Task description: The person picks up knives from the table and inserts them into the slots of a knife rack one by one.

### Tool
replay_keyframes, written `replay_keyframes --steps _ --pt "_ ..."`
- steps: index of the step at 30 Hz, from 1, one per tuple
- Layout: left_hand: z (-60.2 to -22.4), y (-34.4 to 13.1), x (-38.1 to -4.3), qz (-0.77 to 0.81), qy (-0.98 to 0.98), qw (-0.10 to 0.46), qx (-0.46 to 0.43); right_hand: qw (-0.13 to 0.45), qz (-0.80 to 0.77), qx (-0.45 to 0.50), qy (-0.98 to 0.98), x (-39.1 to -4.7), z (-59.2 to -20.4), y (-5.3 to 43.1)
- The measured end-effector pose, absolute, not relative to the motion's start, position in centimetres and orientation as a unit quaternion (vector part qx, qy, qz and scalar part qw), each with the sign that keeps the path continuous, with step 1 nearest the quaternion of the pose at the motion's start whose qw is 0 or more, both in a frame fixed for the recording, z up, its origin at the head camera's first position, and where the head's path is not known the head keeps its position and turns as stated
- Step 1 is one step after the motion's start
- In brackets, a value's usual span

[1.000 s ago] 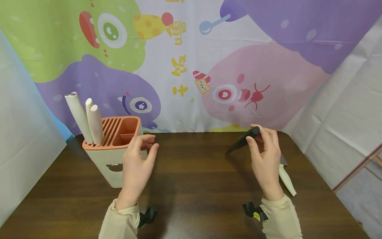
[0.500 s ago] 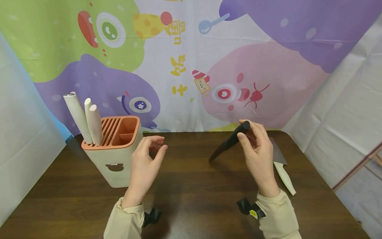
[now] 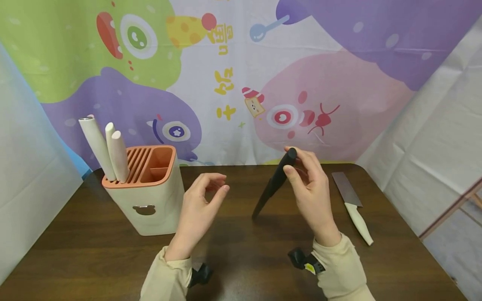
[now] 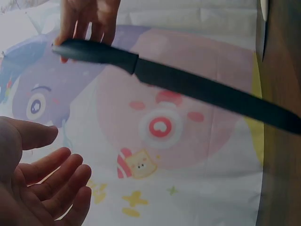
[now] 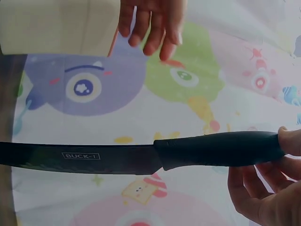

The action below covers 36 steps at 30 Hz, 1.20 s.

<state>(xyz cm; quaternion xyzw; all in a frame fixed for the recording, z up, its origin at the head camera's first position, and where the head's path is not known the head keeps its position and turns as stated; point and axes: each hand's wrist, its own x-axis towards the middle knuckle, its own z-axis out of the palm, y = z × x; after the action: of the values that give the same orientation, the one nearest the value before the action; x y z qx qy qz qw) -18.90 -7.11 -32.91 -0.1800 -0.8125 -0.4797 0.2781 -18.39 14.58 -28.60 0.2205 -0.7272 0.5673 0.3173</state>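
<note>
My right hand pinches the end of the handle of an all-black knife, whose tip points down at the brown table. The right wrist view shows the black knife lengthwise, held by fingertips at the handle's end. My left hand hovers empty with relaxed, loosely curved fingers, a little left of the blade. In the left wrist view the black knife crosses above my left hand.
A cream knife block with an orange slotted top stands at the table's left, holding three cream handles. A cream-handled cleaver-like knife lies flat at the right. A cartoon backdrop hangs behind.
My right hand has carried the black knife leftward, its tip swinging down toward the table's middle. The left hand has drifted right, away from the block.
</note>
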Motion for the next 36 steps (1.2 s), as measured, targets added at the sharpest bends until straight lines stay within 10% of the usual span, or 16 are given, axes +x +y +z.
replay_keyframes --steps 36 --pt "-32.1 -2.6 -17.5 -0.506 -0.779 0.236 -0.286 0.323 0.546 0.27 -0.724 -17.8 -27.7 11.7"
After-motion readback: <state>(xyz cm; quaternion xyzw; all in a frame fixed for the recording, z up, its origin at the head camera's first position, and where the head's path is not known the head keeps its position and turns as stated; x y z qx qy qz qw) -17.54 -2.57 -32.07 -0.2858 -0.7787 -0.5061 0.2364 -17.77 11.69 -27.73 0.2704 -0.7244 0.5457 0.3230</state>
